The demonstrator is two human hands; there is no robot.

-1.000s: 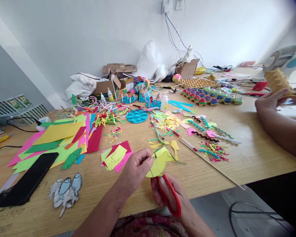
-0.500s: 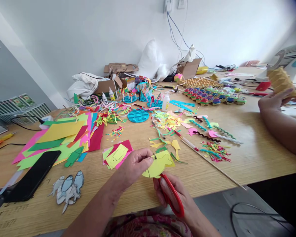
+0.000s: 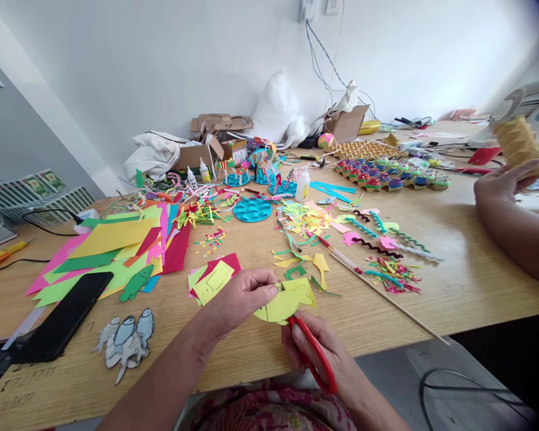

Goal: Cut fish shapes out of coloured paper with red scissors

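Observation:
My left hand (image 3: 240,299) pinches a yellow paper shape (image 3: 285,301) with a pencilled outline, held just above the front edge of the wooden table (image 3: 453,287). My right hand (image 3: 321,359) grips red-handled scissors (image 3: 313,353) below the paper, and their blades reach up into the yellow sheet. Both hands are closed. Small yellow and green offcuts (image 3: 308,263) lie on the table just beyond the paper.
Coloured paper sheets (image 3: 112,245) and a black phone (image 3: 58,326) lie at the left, grey paper fish (image 3: 126,341) near the front. A thin wooden stick (image 3: 386,296) runs to the right. Another person's hand (image 3: 498,182) holds a tan ridged piece at far right. Painted egg trays (image 3: 386,173) sit behind.
The yellow paper has turned a little in my left hand and dropped lower. My right hand with the scissors has shifted slightly to the right.

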